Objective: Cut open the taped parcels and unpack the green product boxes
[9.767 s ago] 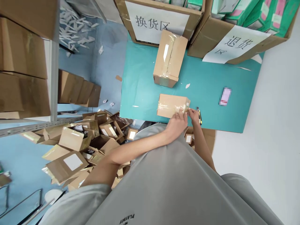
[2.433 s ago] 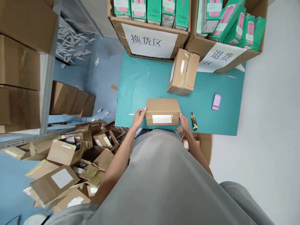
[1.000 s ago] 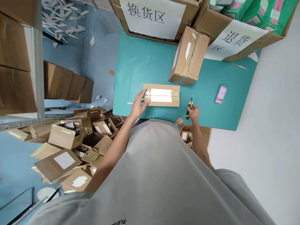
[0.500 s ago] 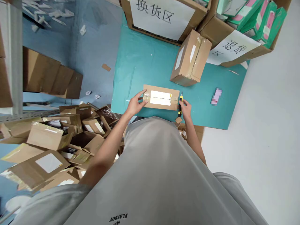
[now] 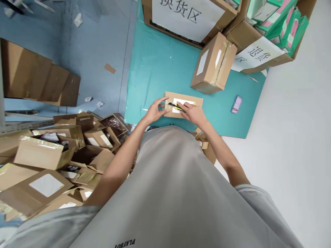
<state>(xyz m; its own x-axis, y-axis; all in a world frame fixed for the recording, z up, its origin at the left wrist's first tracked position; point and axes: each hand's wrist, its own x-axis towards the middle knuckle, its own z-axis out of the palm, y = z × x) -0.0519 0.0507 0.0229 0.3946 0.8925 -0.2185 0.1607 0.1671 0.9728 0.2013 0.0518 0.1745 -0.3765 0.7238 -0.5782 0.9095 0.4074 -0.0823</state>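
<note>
A flat taped cardboard parcel (image 5: pixel 194 101) with a white label lies near the front edge of the teal table (image 5: pixel 155 72). My left hand (image 5: pixel 155 110) presses on its left end, fingers curled over the corner. My right hand (image 5: pixel 192 113) rests on top of the parcel and grips a yellow and black utility knife (image 5: pixel 174 106), whose tip points left along the taped seam.
A taller taped box (image 5: pixel 213 65) stands behind the parcel. Two big cartons (image 5: pixel 186 15) with paper signs hold green product boxes (image 5: pixel 284 20) at the back. A heap of opened cartons (image 5: pixel 59 151) covers the blue floor on the left. A small pink item (image 5: pixel 236 104) lies at the table's right.
My right hand picked up the knife from the table's right side and brought it onto the parcel's top. My left hand stayed on the parcel's left end.
</note>
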